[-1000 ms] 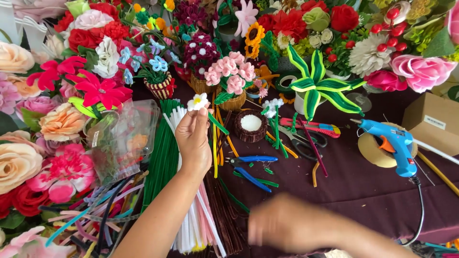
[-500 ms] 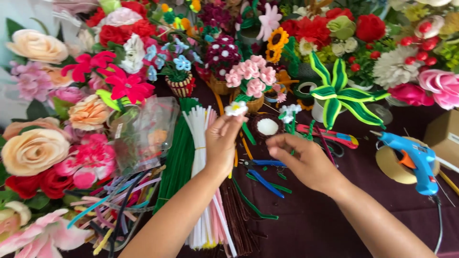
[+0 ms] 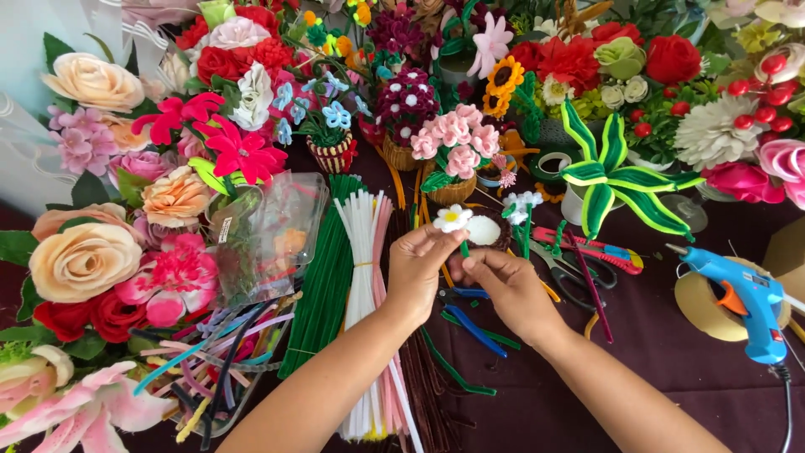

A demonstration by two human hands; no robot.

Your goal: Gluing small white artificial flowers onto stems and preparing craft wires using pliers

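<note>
Both hands meet above the dark surface [image 3: 671, 386]: the left hand [image 3: 419, 273] pinches one small white flower [image 3: 453, 218] by its green stem, fingers closed on it, while the right hand [image 3: 507, 285] closes on the same stem just below. Beside them lie two pipe-cleaner bundles, one green [image 3: 323, 285], one white [image 3: 365, 252], plus one blue glue gun [image 3: 742, 294]. One small woven basket [image 3: 453, 191] holds pink flowers [image 3: 457, 134].

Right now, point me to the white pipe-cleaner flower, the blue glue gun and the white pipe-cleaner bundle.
white pipe-cleaner flower [image 3: 453, 218]: head view, on its petals above the left hand's fingertips.
blue glue gun [image 3: 749, 300]: head view, on the body near the orange trigger.
white pipe-cleaner bundle [image 3: 363, 252]: head view, on the upper stems, above the tie.
</note>
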